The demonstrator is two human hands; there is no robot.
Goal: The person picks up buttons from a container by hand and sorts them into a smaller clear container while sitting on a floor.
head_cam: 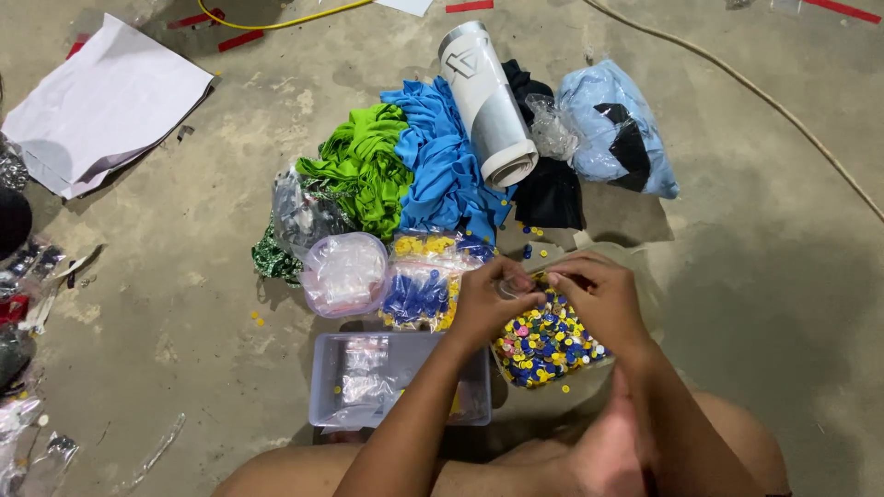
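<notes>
Garment workshop: bare concrete floor [755, 276], fabric bundles [405, 166]

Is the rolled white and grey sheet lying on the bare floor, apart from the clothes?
No, the rolled white and grey sheet rests on the blue cloth and the black cloth.

From my head camera I see my left hand [486, 304] and right hand [599, 299] meeting fingertip to fingertip over a tray of mixed coloured buttons [545, 339], pinching a small clear plastic bag [516, 287] between them. A clear plastic box [398, 377] of little bags lies under my left forearm. Beyond sit a bag of blue and yellow buttons [425, 287], green cloth [364, 166], blue cloth [442, 161] and a rolled sheet [486, 99] on the concrete floor [773, 276].
</notes>
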